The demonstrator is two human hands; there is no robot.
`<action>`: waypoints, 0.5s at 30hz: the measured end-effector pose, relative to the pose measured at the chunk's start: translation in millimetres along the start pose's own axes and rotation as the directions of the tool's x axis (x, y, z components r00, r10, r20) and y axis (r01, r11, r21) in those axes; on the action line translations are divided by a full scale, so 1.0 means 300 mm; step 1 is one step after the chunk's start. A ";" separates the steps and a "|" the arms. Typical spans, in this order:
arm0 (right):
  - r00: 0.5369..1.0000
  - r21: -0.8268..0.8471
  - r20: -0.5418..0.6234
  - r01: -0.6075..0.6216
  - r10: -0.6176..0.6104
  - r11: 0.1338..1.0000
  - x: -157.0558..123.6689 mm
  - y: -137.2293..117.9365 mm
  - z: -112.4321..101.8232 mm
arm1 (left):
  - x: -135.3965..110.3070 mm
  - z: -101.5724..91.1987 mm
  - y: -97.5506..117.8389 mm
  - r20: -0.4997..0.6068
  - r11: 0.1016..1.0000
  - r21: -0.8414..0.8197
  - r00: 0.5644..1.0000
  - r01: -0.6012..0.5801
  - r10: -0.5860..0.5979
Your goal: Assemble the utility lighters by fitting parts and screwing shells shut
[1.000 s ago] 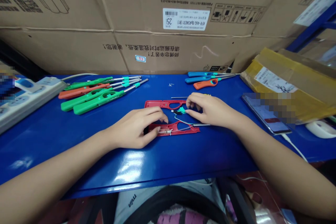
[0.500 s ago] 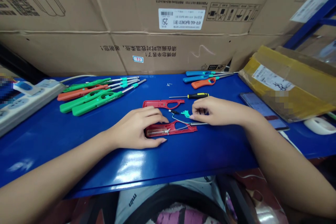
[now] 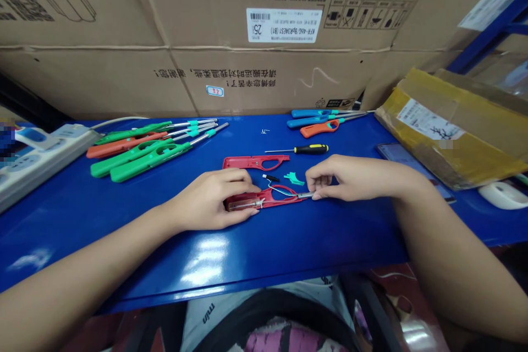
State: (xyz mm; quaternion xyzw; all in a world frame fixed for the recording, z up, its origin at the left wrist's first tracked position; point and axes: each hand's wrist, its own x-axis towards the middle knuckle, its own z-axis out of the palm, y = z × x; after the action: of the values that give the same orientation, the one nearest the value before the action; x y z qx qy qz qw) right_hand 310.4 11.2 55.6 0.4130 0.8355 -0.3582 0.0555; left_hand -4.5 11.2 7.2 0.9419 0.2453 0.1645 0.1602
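My left hand [image 3: 225,198] is closed around the rear end of a red lighter half-shell [image 3: 284,202] lying on the blue table. A clear fuel tank [image 3: 244,205] sits inside that shell. At the shell's front end, my right hand [image 3: 335,179] pinches a thin metal lighter tube [image 3: 305,195]. A pale wire runs back from the tube to a small black igniter piece [image 3: 271,178]. Just beyond lies a loose teal trigger [image 3: 294,178]. The second red half-shell [image 3: 258,162] rests farther off, parallel to the first.
A yellow-and-black screwdriver [image 3: 310,149] lies behind the shells. Several assembled lighters [image 3: 144,160] are at left, more [image 3: 319,127] at back right. A power strip [image 3: 49,157] borders the left; a phone [image 3: 400,159], taped carton [image 3: 437,132] and white mouse [image 3: 502,195] are at right.
My right hand has let go of the teal trigger, moved slightly nearer and taken hold of the metal tube. My left thumb has closed in against the red half-shell.
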 end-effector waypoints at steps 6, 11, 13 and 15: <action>1.000 -0.030 -0.028 0.004 -0.005 1.000 0.008 -0.018 0.004 | -0.005 0.000 -0.002 -0.006 0.998 -0.059 1.000 0.010 -0.010; 0.999 -0.055 -0.031 -0.036 0.034 0.998 0.009 -0.020 0.011 | 0.000 0.000 0.000 0.008 0.997 -0.072 1.000 0.004 -0.003; 0.998 -0.087 -0.040 -0.047 0.044 0.995 0.009 -0.019 0.012 | 0.002 0.000 0.003 0.012 0.998 -0.061 1.000 -0.005 0.006; 0.998 -0.124 -0.063 -0.037 0.030 0.992 0.009 -0.015 0.011 | 0.004 0.001 0.006 0.008 0.998 -0.059 1.000 -0.007 0.007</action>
State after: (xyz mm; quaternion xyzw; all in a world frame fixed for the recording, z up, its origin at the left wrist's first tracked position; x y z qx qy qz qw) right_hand 304.7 9.0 54.8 0.4334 0.8505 -0.2916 0.0618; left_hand -2.6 10.5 7.9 0.9382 0.2365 0.1685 0.1883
